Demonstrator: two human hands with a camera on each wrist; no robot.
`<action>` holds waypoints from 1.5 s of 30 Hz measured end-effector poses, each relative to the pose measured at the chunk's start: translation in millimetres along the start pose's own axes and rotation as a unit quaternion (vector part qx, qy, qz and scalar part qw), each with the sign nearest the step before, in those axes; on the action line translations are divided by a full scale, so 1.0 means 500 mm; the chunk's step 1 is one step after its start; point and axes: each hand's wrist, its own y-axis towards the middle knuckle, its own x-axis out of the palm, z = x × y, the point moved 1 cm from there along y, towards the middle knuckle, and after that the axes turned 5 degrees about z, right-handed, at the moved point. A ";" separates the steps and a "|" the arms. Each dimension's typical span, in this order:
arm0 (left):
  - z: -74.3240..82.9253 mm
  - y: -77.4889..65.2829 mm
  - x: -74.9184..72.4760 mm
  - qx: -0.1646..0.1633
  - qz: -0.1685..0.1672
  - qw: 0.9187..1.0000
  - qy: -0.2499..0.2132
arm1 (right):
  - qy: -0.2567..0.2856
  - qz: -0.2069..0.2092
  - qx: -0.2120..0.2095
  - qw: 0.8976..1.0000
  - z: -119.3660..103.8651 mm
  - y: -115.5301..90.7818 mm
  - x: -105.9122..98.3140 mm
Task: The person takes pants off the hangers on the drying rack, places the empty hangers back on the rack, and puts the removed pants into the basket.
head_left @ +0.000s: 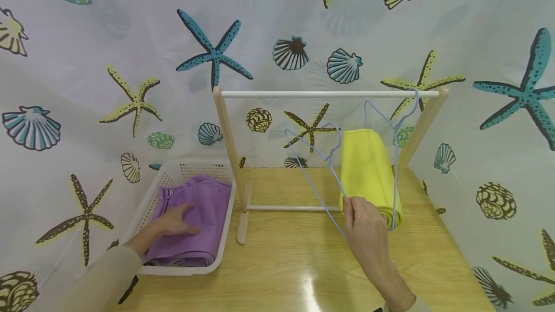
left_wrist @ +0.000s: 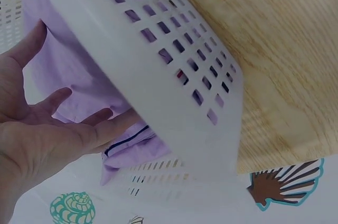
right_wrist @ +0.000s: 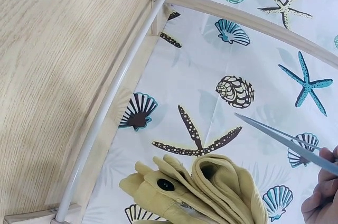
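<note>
A folded purple garment [head_left: 201,215] lies in a white plastic basket [head_left: 222,254] at the left. My left hand [head_left: 179,220] is over it, thumb and fingers spread; in the left wrist view the fingertips are at the cloth beside the basket wall. My right hand [head_left: 366,230] grips a pale blue hanger [head_left: 329,160], which is bare and tilted in front of the rack. Behind that hand, a folded yellow garment [head_left: 364,167] hangs on a second blue hanger [head_left: 395,129], hooked on the rail's right end. A dark button shows on the yellow garment in the right wrist view.
A wooden rack with a white top rail [head_left: 321,94] and a lower white bar [head_left: 290,208] stands on the wood-grain table [head_left: 277,264]. Its left foot [head_left: 244,227] is close beside the basket. A curtain [head_left: 260,28] printed with shells and starfish surrounds the table's back and sides.
</note>
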 end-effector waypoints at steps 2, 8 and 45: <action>0.004 -0.010 -0.003 0.006 -0.006 1.000 -0.006 | 0.000 0.001 -0.001 1.000 0.000 0.000 0.001; 0.013 -0.036 -0.009 0.007 -0.027 0.999 -0.019 | -0.001 0.003 -0.004 1.000 0.000 -0.001 0.003; 0.010 -0.049 0.064 0.020 0.035 0.994 0.100 | 0.004 0.005 -0.007 1.000 -0.008 0.002 0.005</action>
